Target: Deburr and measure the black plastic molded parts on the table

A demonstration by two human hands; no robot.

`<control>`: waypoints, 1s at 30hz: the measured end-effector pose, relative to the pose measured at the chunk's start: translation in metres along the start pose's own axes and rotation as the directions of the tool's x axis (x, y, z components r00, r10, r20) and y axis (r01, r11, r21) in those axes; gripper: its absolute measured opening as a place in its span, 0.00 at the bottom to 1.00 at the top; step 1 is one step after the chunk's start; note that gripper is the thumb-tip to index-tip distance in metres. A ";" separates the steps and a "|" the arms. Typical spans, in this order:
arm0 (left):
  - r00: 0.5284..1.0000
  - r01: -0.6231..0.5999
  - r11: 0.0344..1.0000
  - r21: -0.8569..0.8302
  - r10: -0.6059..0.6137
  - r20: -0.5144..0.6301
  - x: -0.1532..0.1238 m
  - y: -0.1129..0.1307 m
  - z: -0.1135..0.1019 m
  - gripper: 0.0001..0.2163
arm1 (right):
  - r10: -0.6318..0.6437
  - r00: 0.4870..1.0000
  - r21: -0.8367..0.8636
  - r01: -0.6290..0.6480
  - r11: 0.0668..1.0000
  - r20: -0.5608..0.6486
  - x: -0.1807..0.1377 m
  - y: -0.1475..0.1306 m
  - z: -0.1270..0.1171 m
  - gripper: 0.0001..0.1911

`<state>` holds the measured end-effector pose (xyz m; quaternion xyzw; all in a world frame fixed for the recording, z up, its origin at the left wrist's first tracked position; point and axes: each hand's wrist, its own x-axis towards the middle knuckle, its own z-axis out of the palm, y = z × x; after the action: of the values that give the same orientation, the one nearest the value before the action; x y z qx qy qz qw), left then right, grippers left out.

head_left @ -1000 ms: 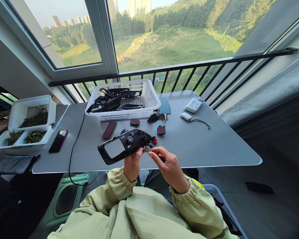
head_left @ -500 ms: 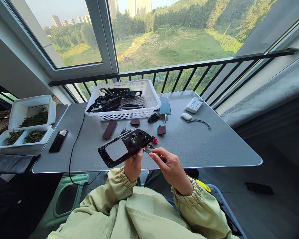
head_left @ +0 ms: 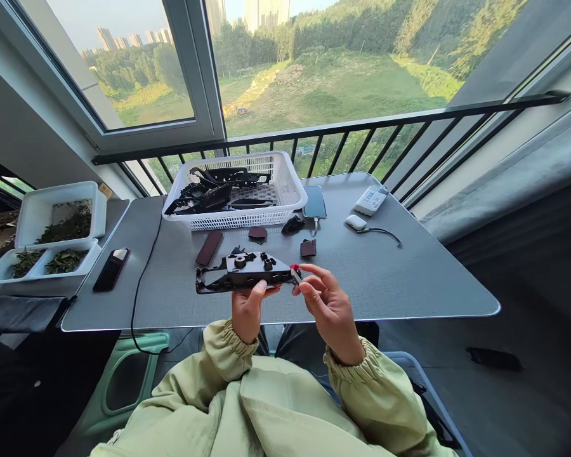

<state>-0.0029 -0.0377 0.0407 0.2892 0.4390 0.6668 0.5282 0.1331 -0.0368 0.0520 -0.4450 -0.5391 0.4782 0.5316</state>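
My left hand (head_left: pixel 248 310) grips the lower edge of a black moulded plastic trim panel (head_left: pixel 254 271), thumb in front, above the table's near edge. The panel is tilted so its long side edge faces me; round and square mounts stand up on its back. At its right end sits a small red piece (head_left: pixel 295 267). My right hand (head_left: pixel 330 311) is closed in a pinch on a small knife (head_left: pixel 296 277) with a flat silver blade, held against or just beside that right end. The fingers hide most of its handle.
A white plastic basket (head_left: pixel 238 221) with several black plastic parts stands at the back of the grey table (head_left: pixel 390 279). Dark red sandpaper-like pieces (head_left: pixel 308 248), a black scrap (head_left: pixel 293 225), phones (head_left: pixel 111 270) and a white earbud case (head_left: pixel 356 222) lie around. A black cable (head_left: pixel 136 292) crosses the left side.
My left hand has tipped the panel from its broad face to its side edge and levelled it. My right hand has shifted slightly up and right with the knife, toward the red piece.
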 end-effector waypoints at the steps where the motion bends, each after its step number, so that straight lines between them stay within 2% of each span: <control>1: 1.000 0.016 1.000 -0.015 -0.016 -0.014 0.000 0.001 0.001 0.14 | 0.005 1.000 0.017 -0.005 1.000 0.006 0.000 0.001 0.001 0.24; 6: 0.996 0.081 0.993 -0.090 -0.084 -0.029 -0.002 0.005 0.003 0.12 | 0.009 0.999 0.056 -0.011 0.998 0.035 -0.001 0.002 0.004 0.22; 10: 0.990 0.125 0.982 -0.142 -0.114 0.081 -0.004 0.007 0.003 0.10 | -0.015 0.999 0.067 0.013 0.998 0.036 -0.001 0.001 0.004 0.21; 13: 0.985 0.129 0.986 -0.107 -0.116 0.127 -0.004 0.008 0.005 0.10 | -0.021 0.999 0.048 0.019 0.999 0.045 -0.003 0.001 0.006 0.20; 16: 0.995 0.076 0.996 -0.042 -0.073 0.071 -0.003 0.007 0.008 0.09 | -0.033 0.997 0.006 0.033 0.999 0.064 -0.005 0.003 0.010 0.19; 20: 0.999 0.027 0.998 -0.048 -0.026 0.022 -0.003 0.005 0.008 0.09 | -0.061 0.994 -0.037 0.065 0.997 0.090 -0.006 0.006 0.013 0.18; 25: 1.000 0.016 1.000 -0.012 -0.016 -0.024 -0.003 0.001 0.004 0.12 | -0.088 0.996 -0.127 0.091 0.988 0.032 -0.005 0.005 0.009 0.20; 30: 0.996 -0.082 0.995 0.052 0.084 -0.037 -0.002 -0.001 0.004 0.15 | -0.174 0.985 -0.317 0.165 0.934 -0.001 -0.007 0.001 0.004 0.13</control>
<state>0.0010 -0.0390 0.0419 0.3072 0.4534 0.6825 0.4840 0.1293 -0.0437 0.0500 -0.4831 -0.6372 0.3318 0.5005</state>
